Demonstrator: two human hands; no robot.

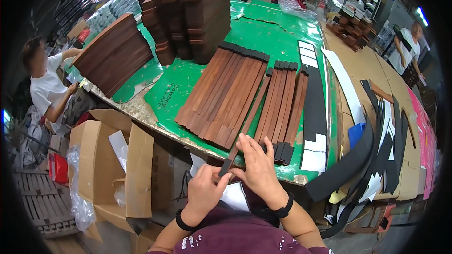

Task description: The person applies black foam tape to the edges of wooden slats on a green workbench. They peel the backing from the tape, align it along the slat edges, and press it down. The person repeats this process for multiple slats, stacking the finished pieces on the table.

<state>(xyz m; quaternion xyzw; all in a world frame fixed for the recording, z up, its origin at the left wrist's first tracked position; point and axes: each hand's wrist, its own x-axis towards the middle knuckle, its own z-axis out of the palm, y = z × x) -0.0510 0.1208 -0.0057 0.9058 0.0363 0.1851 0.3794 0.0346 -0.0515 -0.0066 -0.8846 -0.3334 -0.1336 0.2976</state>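
Note:
My left hand (205, 190) pinches the black-covered near end of a long brown wooden strip (252, 108), which juts over the table's front edge. Spread more loosely, my right hand (259, 167) has its thumb by that same end and its fingertips against the strip a little farther up. To the left of this strip lies a row of wooden strips (212, 94) side by side, with black caps at their far ends. Just right of it are several more strips (278, 103), black at both ends.
Stacked dark wooden panels (207, 21) stand at the back left of the green table (165, 77). A long black strip (314, 103) with white pieces lies to the right, near loose black strips (348, 160). An open cardboard box (141, 169) is below left. Other people are around.

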